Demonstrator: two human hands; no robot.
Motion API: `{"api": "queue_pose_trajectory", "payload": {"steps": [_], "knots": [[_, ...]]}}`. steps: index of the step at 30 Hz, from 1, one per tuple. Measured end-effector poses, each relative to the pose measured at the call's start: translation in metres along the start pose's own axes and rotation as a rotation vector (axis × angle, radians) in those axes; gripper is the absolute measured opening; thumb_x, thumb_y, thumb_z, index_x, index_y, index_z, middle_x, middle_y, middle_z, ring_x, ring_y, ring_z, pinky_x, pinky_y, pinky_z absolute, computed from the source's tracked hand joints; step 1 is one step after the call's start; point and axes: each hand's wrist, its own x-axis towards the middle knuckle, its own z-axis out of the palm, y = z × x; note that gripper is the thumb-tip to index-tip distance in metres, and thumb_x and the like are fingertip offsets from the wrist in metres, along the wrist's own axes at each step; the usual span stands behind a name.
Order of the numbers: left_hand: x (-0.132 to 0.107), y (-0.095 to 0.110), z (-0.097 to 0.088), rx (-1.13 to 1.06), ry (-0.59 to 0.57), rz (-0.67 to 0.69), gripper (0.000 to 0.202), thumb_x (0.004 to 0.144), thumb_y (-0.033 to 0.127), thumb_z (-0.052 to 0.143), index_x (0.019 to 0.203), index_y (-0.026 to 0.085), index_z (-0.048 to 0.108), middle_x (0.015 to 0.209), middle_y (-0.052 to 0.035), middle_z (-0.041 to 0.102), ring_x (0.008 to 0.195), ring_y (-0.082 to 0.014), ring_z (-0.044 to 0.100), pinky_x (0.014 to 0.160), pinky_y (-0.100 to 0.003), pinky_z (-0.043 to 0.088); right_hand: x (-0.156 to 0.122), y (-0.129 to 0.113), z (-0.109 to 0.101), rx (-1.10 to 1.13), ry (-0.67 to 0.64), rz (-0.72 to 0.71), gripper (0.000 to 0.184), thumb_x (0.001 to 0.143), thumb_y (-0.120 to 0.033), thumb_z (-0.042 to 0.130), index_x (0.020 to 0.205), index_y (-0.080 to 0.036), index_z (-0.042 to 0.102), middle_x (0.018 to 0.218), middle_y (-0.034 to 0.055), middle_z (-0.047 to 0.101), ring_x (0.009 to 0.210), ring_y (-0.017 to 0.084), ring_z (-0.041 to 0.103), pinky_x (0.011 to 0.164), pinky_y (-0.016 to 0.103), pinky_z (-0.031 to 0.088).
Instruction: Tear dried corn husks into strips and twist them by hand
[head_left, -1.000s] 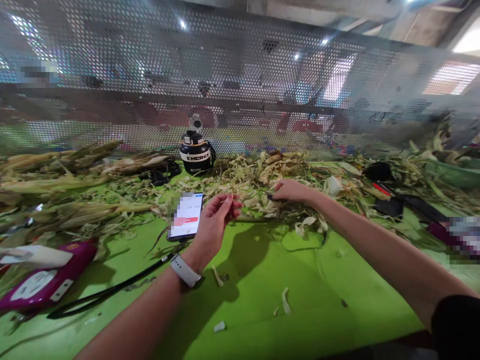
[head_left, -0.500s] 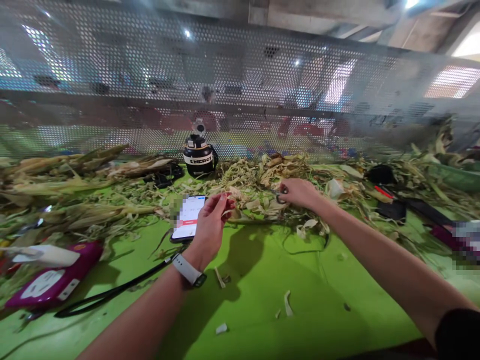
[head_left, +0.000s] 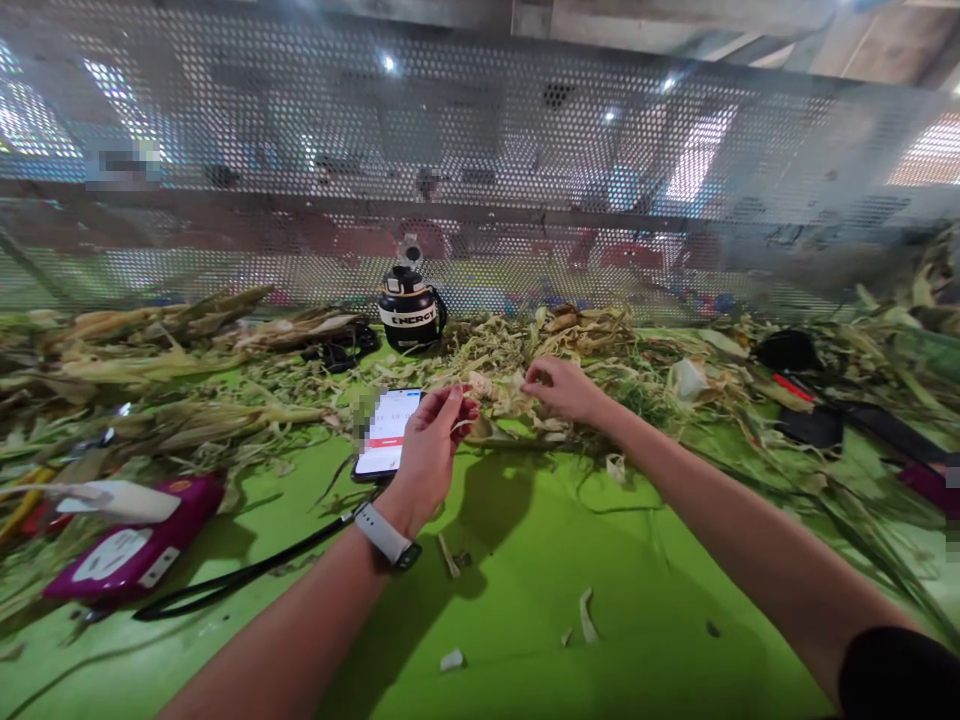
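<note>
Left hand (head_left: 429, 452) beside phone (head_left: 381, 448), fingertips together, apparently on pale strip (head_left: 464, 424). Right hand (head_left: 566, 390) at husk scraps (head_left: 486, 345), far middle; cannot tell grip. Likely sorting step; next calls for light pinch.

The pale band (head_left: 407, 317) on the black bottle (head_left: 409, 338) bears the word "ENERGY" in dark capitals; figures on the phone screen (head_left: 381, 457) are illegible.
</note>
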Motion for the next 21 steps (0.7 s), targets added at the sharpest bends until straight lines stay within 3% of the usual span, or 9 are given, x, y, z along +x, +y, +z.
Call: {"api": "queue_pose_trajectory", "payload": {"steps": [6, 8, 12, 16, 21], "knots": [[-0.001, 0.000, 0.001, 0.005, -0.014, -0.011, 0.029, 0.058, 0.029, 0.079, 0.080, 0.017, 0.064, 0.069, 0.0012, 0.064, 0.060, -0.0072, 0.059, 0.053, -0.016, 0.042, -0.004, 0.003, -0.014, 0.642, 0.242, 0.224, 0.012, 0.078, -0.027, 0.054, 0.075, -0.018, 0.048, 0.059, -0.0050, 0.052, 0.049, 0.010, 0.054, 0.049, 0.022, 0.040], [-0.002, 0.000, 0.001, 0.004, -0.023, -0.006, 0.030, 0.058, 0.030, 0.079, 0.080, 0.017, 0.064, 0.070, 0.0015, 0.064, 0.061, -0.0070, 0.059, 0.054, -0.016, 0.043, -0.007, 0.002, -0.024, 0.739, 0.309, 0.232, 0.013, 0.076, -0.027, 0.058, 0.073, -0.019, 0.047, 0.054, -0.0065, 0.050, 0.046, 0.010, 0.052, 0.046, 0.020, 0.038], [-0.002, -0.001, 0.000, 0.017, -0.053, 0.013, 0.031, 0.055, 0.030, 0.080, 0.076, 0.016, 0.063, 0.066, 0.0020, 0.064, 0.060, -0.0066, 0.058, 0.056, -0.016, 0.043, -0.006, -0.001, -0.042, 0.822, 0.349, 0.224, 0.014, 0.076, -0.024, 0.061, 0.073, -0.018, 0.048, 0.053, -0.0067, 0.049, 0.045, 0.008, 0.051, 0.042, 0.017, 0.035], [-0.003, -0.001, 0.001, 0.023, -0.074, 0.007, 0.031, 0.054, 0.029, 0.081, 0.075, 0.015, 0.063, 0.063, 0.0028, 0.063, 0.057, -0.0057, 0.056, 0.056, -0.016, 0.043, 0.002, 0.000, -0.047, 0.879, 0.369, 0.245, 0.012, 0.077, -0.021, 0.059, 0.076, -0.018, 0.048, 0.062, -0.0049, 0.053, 0.052, 0.008, 0.056, 0.044, 0.016, 0.039], [-0.003, 0.001, 0.001, 0.017, -0.056, -0.006, 0.033, 0.052, 0.029, 0.082, 0.076, 0.015, 0.063, 0.063, 0.0029, 0.063, 0.057, -0.0056, 0.056, 0.056, -0.016, 0.044, -0.003, 0.012, -0.042, 0.590, 0.356, 0.284, 0.007, 0.080, -0.018, 0.053, 0.086, -0.016, 0.055, 0.077, -0.0004, 0.061, 0.050, 0.007, 0.055, 0.048, 0.018, 0.044]]}}
